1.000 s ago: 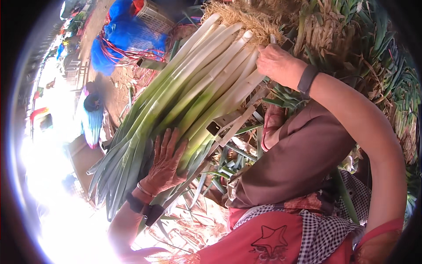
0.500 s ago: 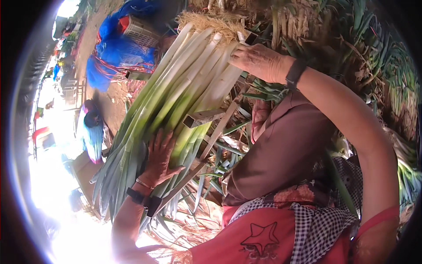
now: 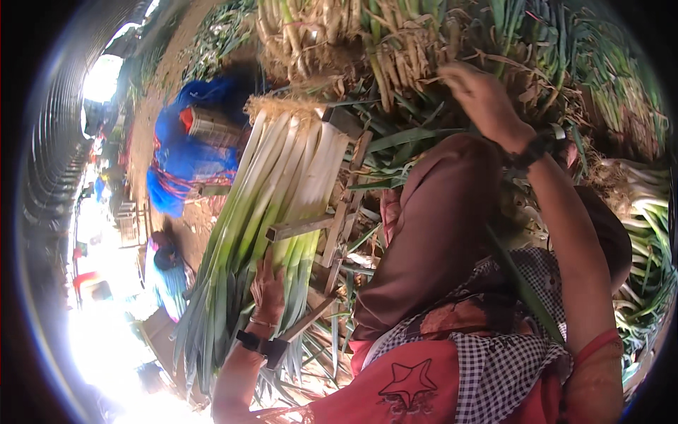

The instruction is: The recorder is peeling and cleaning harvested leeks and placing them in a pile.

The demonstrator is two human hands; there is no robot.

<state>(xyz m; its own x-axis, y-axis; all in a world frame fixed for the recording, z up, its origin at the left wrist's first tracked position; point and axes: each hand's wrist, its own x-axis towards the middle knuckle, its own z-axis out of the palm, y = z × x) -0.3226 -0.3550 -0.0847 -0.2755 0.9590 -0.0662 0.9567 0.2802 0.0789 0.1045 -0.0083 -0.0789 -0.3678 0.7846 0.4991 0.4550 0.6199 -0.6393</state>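
A thick bunch of leeks lies on a wooden frame, white stems and tangled roots at the far end, green leaves toward me. My left hand rests on the leaves with its fingers stretched out flat, pressing on the bunch rather than wrapped round it. Off to the right, my right hand is in the air above my knee, slightly blurred, its fingers extended and nothing seen in them. Its fingertips are close to a heap of untrimmed leeks with dry, brownish outer leaves.
Beyond the frame at the left, blue netting lies around a pale crate. Another person is low down at the far left. More leeks are piled at the right. Loose green leaves are strewn beside the frame.
My right hand has left the white stems near the roots and moved right toward the untrimmed heap. My left hand stays on the leaves. The whole view has shifted.
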